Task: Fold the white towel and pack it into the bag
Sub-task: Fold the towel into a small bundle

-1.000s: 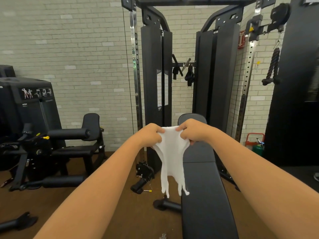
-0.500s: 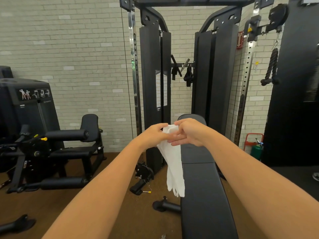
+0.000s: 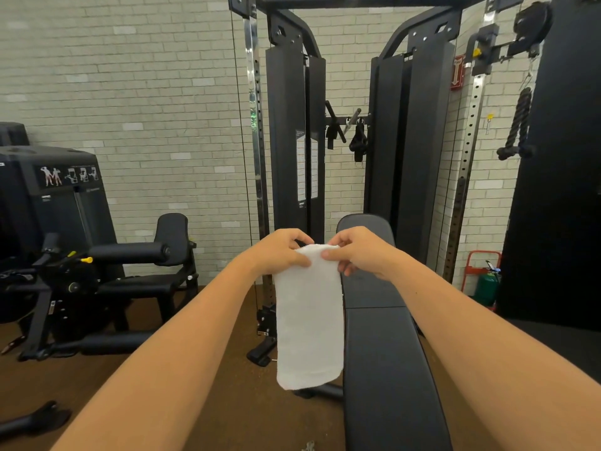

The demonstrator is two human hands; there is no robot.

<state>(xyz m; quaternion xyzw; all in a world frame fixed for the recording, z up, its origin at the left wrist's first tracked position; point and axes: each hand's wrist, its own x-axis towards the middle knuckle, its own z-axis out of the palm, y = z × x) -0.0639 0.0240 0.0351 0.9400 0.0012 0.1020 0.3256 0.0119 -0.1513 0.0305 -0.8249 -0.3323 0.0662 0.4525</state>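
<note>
The white towel [image 3: 309,320] hangs in the air as a long folded strip, just left of the black bench. My left hand [image 3: 281,253] pinches its top left corner. My right hand [image 3: 356,252] pinches the top right corner, thumb on the near face. Both hands are held out in front of me at the same height, close together. The towel's lower end hangs free above the floor. No bag is in view.
A black padded bench [image 3: 387,359] runs forward under my right arm. A cable machine [image 3: 296,131] stands behind it against the brick wall. A leg machine [image 3: 65,255] is at left, a green extinguisher [image 3: 486,288] at right. Brown floor lies at the lower left.
The towel was bunched with loose corners dangling. My hands came together, then parted slightly, and it now hangs as a flat, smooth folded strip.
</note>
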